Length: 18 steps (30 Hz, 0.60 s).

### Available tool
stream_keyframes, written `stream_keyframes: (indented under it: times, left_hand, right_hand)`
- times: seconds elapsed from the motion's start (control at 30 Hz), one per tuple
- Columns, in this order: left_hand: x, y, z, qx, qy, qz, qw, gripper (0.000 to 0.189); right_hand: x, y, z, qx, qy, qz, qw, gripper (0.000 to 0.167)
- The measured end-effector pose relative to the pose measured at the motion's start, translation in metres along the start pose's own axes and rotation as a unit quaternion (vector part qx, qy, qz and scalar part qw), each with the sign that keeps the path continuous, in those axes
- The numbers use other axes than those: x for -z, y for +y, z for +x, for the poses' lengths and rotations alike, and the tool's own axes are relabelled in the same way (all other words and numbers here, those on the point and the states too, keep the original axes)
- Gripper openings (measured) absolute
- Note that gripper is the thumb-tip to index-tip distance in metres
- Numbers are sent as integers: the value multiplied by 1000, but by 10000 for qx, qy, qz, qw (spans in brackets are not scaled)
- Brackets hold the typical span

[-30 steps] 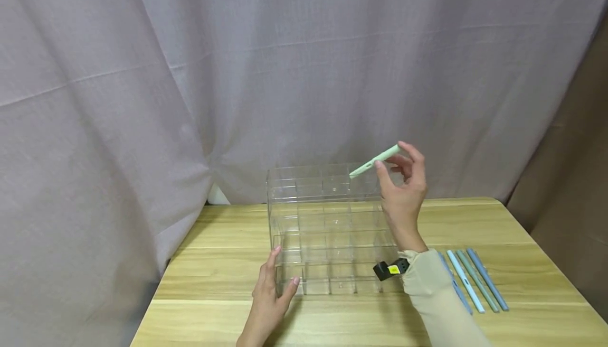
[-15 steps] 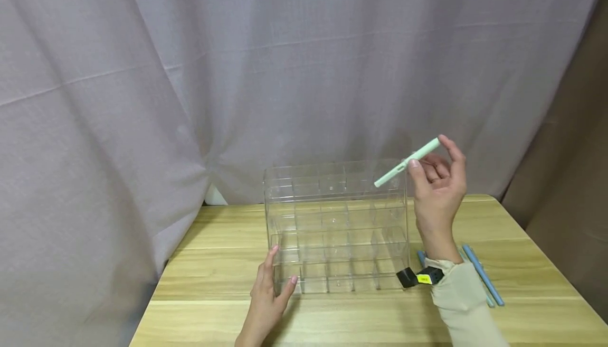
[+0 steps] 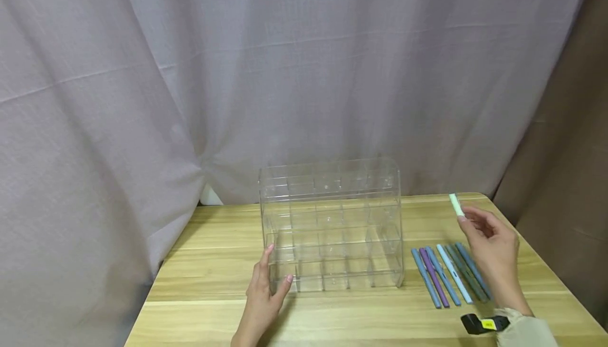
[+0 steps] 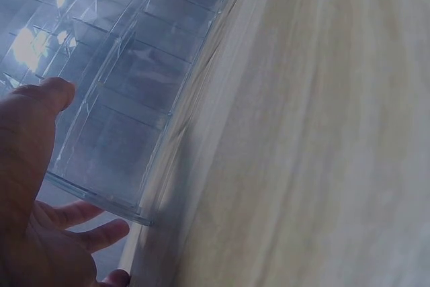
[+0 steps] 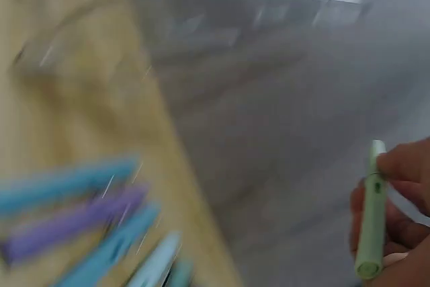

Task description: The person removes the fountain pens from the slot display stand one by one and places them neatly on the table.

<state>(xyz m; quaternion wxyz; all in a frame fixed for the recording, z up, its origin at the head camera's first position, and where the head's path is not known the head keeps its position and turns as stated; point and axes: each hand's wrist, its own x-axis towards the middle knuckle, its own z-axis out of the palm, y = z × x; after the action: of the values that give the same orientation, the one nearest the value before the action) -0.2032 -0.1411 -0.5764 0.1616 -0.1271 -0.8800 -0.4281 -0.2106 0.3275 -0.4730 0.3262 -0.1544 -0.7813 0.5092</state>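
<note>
In the head view a clear plastic compartment organizer (image 3: 332,231) stands on the wooden table. My left hand (image 3: 262,291) rests at its lower left corner, thumb over the front and fingers along the side. The left wrist view shows the thumb (image 4: 57,92) over the organizer's clear face, with the other fingers past its edge. Off to the right, my right hand (image 3: 494,246) pinches a pale green capped pen (image 3: 456,204) above the table. In the right wrist view the pen (image 5: 371,226) sits between thumb and fingers. The fingers partly cover it.
Several pens lie side by side right of the organizer, among them a purple pen (image 3: 434,277), a light blue pen (image 3: 454,273) and a blue pen (image 3: 426,277). A grey curtain (image 3: 304,72) hangs behind the table (image 3: 332,320). A small black camera (image 3: 484,324) sits on the right wrist.
My right hand has moved right and down from the organizer's top, carrying the green pen past its right side. More of the table pens show. The left hand stays at the corner.
</note>
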Motion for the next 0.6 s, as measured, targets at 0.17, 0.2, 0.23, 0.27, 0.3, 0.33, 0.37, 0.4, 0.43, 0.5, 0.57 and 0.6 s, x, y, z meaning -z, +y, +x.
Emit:
stream_keyframes:
  times: [0.17, 0.2, 0.23, 0.27, 0.3, 0.33, 0.37, 0.4, 0.43, 0.5, 0.57, 0.6]
  left_hand:
    - [0, 1, 0, -11, -28, -21, 10000, 88]
    - [0, 1, -1, -16, -25, -14, 10000, 88]
    - [0, 1, -1, -4, -29, 2, 10000, 89]
    - [0, 0, -1, -7, -24, -7, 10000, 89]
    - [0, 0, -2, -15, -20, -10, 10000, 89]
    - [0, 0, -2, -10, -13, 7, 10000, 89]
    - [0, 0, -2, -17, -7, 17, 10000, 89]
    - [0, -1, -2, -23, 1, 27, 10000, 90]
    - [0, -1, -2, -32, 15, 32, 10000, 90]
    - [-1, -1, -2, -54, 17, 56, 10000, 90]
    - [-1, -1, -2, -68, 16, 73, 9999, 90]
    - [-1, -1, -1, -66, 22, 71, 10000, 90]
  right_hand:
    - [30, 57, 3, -744, -587, -1277, 9873, 44]
    - [33, 67, 4, -820, -625, -1521, 9830, 44]
    - [36, 76, 5, -920, -678, -1722, 9784, 45]
    - [38, 83, 6, -1016, -710, -1849, 9749, 44]
    - [39, 90, 7, -1075, -719, -1979, 9717, 43]
    - [40, 95, 8, -1097, -718, -2081, 9693, 42]
    - [39, 100, 9, -1084, -721, -2179, 9673, 40]
    - [39, 104, 9, -1055, -730, -2276, 9653, 39]
    - [37, 107, 8, -1051, -729, -2314, 9644, 38]
    - [35, 111, 8, -1034, -710, -2421, 9621, 36]
    - [34, 113, 6, -1048, -707, -2497, 9600, 36]
    - [33, 114, 6, -1074, -723, -2530, 9588, 36]
